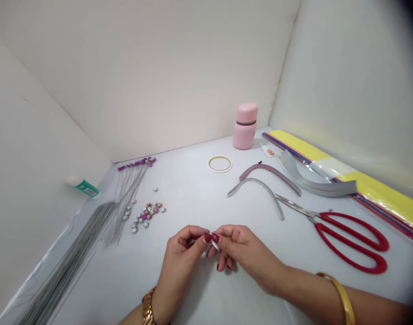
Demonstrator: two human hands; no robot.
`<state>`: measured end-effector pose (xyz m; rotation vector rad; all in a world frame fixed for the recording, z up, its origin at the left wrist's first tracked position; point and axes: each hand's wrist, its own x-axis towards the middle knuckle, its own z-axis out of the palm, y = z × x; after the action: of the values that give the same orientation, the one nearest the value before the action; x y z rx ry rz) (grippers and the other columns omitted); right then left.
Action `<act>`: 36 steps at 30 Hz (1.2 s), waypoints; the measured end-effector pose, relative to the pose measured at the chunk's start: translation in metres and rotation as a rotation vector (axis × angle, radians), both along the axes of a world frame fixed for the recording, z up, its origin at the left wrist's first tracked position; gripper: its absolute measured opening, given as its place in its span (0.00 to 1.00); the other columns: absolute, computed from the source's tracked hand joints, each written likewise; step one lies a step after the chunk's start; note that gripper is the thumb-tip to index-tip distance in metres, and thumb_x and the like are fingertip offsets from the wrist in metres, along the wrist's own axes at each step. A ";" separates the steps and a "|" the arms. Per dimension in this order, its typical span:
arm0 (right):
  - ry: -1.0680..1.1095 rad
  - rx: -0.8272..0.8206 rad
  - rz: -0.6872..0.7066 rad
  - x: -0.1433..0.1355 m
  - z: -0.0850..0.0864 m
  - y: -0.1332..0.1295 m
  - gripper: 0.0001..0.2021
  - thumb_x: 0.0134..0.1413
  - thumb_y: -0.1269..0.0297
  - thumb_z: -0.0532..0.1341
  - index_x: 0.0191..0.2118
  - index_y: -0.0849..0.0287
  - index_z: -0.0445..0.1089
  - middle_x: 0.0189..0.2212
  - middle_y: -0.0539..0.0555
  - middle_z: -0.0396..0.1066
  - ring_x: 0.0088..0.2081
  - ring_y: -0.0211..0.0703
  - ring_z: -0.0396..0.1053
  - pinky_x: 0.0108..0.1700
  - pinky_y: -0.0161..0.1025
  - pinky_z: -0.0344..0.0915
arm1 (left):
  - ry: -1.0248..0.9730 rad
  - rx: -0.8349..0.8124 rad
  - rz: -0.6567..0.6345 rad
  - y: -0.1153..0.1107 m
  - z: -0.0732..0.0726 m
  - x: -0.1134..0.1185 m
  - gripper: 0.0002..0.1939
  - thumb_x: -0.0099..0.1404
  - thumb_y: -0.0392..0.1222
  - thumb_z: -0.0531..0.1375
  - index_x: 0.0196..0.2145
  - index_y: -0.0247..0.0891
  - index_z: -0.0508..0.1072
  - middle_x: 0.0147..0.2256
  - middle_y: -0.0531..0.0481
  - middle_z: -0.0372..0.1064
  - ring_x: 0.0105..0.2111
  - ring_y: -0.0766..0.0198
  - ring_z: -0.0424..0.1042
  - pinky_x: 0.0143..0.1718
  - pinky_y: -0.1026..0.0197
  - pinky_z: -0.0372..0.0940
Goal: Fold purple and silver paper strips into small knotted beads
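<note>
Near the table's front middle, my left hand [186, 248] and my right hand [240, 250] meet fingertip to fingertip. Both pinch a small white strip [214, 245], whose short end shows below the thumbs; the rest of it is hidden by the fingers. To the left of my hands lie small folded stars [148, 215] in silver, pink and purple. A grey curved bundle of strips [260, 183] and a pinkish one [270, 169] rest behind and to the right. Red-handled scissors [311, 214] lie at the right with blades slightly parted.
A pink bottle [245, 126] stands at the back beside a tape roll [220, 164]. Thin wires [74, 253], some tipped with purple stars [137, 164], lie left. On the right are a wide silver strip bundle [314, 185], a glue tube [269, 151] and yellow packaged sheets [375, 189].
</note>
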<state>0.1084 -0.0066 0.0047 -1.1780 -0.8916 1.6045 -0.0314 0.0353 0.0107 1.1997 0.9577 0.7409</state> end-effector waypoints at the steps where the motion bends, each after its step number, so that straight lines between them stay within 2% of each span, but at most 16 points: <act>1: -0.008 0.005 0.002 0.000 0.000 0.000 0.16 0.50 0.53 0.57 0.28 0.64 0.67 0.22 0.50 0.69 0.19 0.30 0.63 0.21 0.29 0.52 | -0.008 -0.045 0.017 -0.001 -0.001 0.000 0.04 0.56 0.37 0.60 0.27 0.34 0.70 0.19 0.54 0.65 0.23 0.69 0.64 0.28 0.67 0.59; 6: -0.130 0.055 0.011 -0.001 -0.001 -0.001 0.12 0.51 0.59 0.57 0.26 0.62 0.66 0.19 0.48 0.66 0.18 0.30 0.61 0.21 0.29 0.55 | -0.123 -0.157 0.027 -0.002 -0.004 0.002 0.04 0.58 0.38 0.58 0.28 0.34 0.69 0.20 0.52 0.67 0.23 0.68 0.64 0.29 0.64 0.58; 10: -0.194 0.111 0.024 0.000 -0.001 -0.001 0.09 0.51 0.62 0.57 0.26 0.62 0.67 0.21 0.48 0.67 0.21 0.32 0.64 0.25 0.31 0.59 | -0.160 -0.205 0.015 -0.004 -0.003 0.003 0.05 0.59 0.38 0.57 0.28 0.34 0.69 0.20 0.51 0.68 0.23 0.66 0.65 0.29 0.63 0.58; 15: -0.097 0.003 0.031 -0.001 0.000 -0.001 0.10 0.51 0.60 0.57 0.26 0.63 0.66 0.21 0.49 0.69 0.18 0.30 0.62 0.20 0.29 0.54 | -0.097 -0.180 0.069 -0.004 -0.002 0.004 0.05 0.57 0.40 0.59 0.27 0.35 0.69 0.17 0.54 0.66 0.21 0.67 0.64 0.27 0.64 0.58; 20: 0.070 -0.104 0.016 -0.002 0.003 -0.003 0.13 0.47 0.56 0.60 0.26 0.63 0.65 0.22 0.51 0.71 0.18 0.31 0.64 0.19 0.28 0.51 | 0.057 0.034 0.152 -0.004 -0.004 0.001 0.04 0.53 0.38 0.62 0.26 0.36 0.71 0.21 0.52 0.69 0.23 0.66 0.66 0.27 0.65 0.60; 24: 0.221 -0.144 0.027 -0.003 0.007 -0.004 0.13 0.47 0.57 0.60 0.28 0.64 0.66 0.24 0.52 0.71 0.18 0.29 0.64 0.21 0.28 0.52 | 0.143 0.319 0.164 -0.005 -0.007 -0.004 0.01 0.53 0.36 0.61 0.26 0.38 0.73 0.24 0.50 0.70 0.25 0.64 0.68 0.28 0.64 0.61; 28: 0.279 -0.193 0.006 -0.004 0.006 -0.005 0.12 0.48 0.58 0.59 0.27 0.64 0.65 0.24 0.52 0.71 0.18 0.29 0.64 0.20 0.28 0.49 | 0.226 0.553 0.117 -0.006 -0.007 -0.007 0.04 0.54 0.33 0.59 0.26 0.39 0.73 0.27 0.49 0.70 0.28 0.63 0.69 0.30 0.64 0.62; 32: 0.310 -0.173 0.000 -0.003 0.005 -0.006 0.10 0.48 0.60 0.59 0.28 0.64 0.66 0.24 0.53 0.72 0.19 0.30 0.65 0.21 0.28 0.51 | 0.236 0.605 0.051 -0.004 -0.004 -0.007 0.06 0.56 0.32 0.57 0.27 0.39 0.74 0.26 0.49 0.70 0.28 0.62 0.69 0.31 0.64 0.63; 36: 0.302 -0.153 -0.001 -0.002 0.006 -0.006 0.13 0.47 0.56 0.59 0.26 0.64 0.67 0.24 0.52 0.71 0.19 0.31 0.64 0.22 0.29 0.51 | 0.253 0.616 -0.018 -0.001 -0.001 -0.008 0.07 0.56 0.31 0.57 0.29 0.39 0.74 0.19 0.51 0.68 0.25 0.62 0.69 0.32 0.63 0.62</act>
<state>0.1065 -0.0123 0.0105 -1.0010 -0.5825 1.8165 -0.0392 0.0342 0.0092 1.8724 0.9501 0.9190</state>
